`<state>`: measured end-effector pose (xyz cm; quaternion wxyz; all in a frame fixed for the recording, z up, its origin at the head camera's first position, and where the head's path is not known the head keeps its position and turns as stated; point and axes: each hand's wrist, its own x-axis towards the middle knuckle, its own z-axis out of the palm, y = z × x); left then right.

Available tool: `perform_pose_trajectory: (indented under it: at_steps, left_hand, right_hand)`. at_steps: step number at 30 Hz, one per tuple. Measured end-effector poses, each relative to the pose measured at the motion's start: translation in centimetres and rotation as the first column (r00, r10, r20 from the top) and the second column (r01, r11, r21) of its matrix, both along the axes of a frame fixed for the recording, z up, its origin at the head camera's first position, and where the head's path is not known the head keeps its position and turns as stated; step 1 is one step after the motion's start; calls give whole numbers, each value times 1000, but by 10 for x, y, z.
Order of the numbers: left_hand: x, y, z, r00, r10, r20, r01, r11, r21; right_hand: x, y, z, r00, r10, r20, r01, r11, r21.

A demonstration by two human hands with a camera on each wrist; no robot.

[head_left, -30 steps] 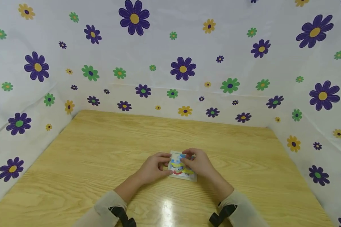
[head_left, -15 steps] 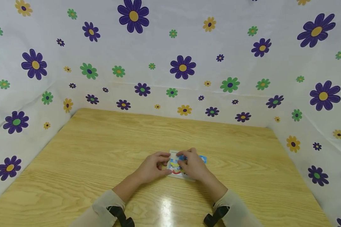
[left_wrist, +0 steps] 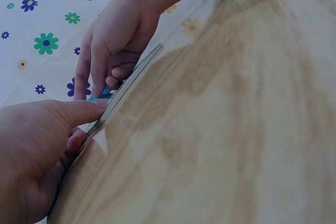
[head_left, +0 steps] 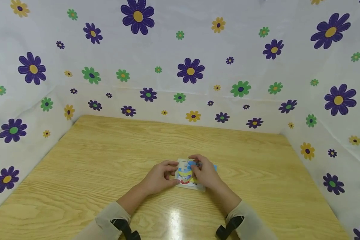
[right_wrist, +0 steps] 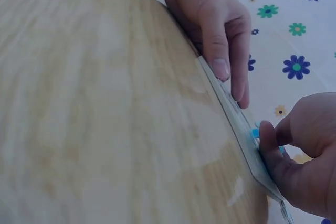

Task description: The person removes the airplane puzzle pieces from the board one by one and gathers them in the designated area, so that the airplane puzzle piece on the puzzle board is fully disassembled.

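A small jigsaw puzzle tray with a pale frame lies flat on the table, its picture yellow, red and blue. My left hand grips the tray's left side, its thumb on the near corner. My right hand is over the right part of the tray and pinches a blue puzzle piece between thumb and fingers. In the right wrist view, a bit of this blue piece shows beside the fingertips. More blue peeks out to the right of the hand. The tray's right part is hidden behind it.
The wood-grain table extends around the tray on every side. White cloth walls printed with flowers enclose its back and sides. Black straps with camera mounts sit on both sleeves.
My right hand has shifted left over the tray, then drawn back slightly with its fingers raised, still with the blue piece. Blue now shows to its right. The left hand keeps its place on the tray.
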<state>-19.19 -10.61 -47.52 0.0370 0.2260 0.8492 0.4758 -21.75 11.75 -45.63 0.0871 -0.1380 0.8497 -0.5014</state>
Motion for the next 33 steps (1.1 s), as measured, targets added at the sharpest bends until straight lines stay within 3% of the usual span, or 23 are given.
perform_pose_trajectory:
  at_steps: [3,10,20,33]
  left_hand:
    - [0,0,1,1000,0,-3,0,1000,-4]
    - [-1,0,3,1000,7,-21,-7,1000,0]
    - [0,1,1,1000,4,-6,-4,1000,-5]
    - [1,1,1,1000,6,10,-6,1000,6]
  right_hand:
    - [-2,3,3,994,-15,105,25,995,-101]
    - [-6,9,22,957,-25,288,73,985,-157]
    - [-14,49,37,954,-14,299,17,1000,-6]
    - [-20,89,51,951,-23,308,-20,991,134]
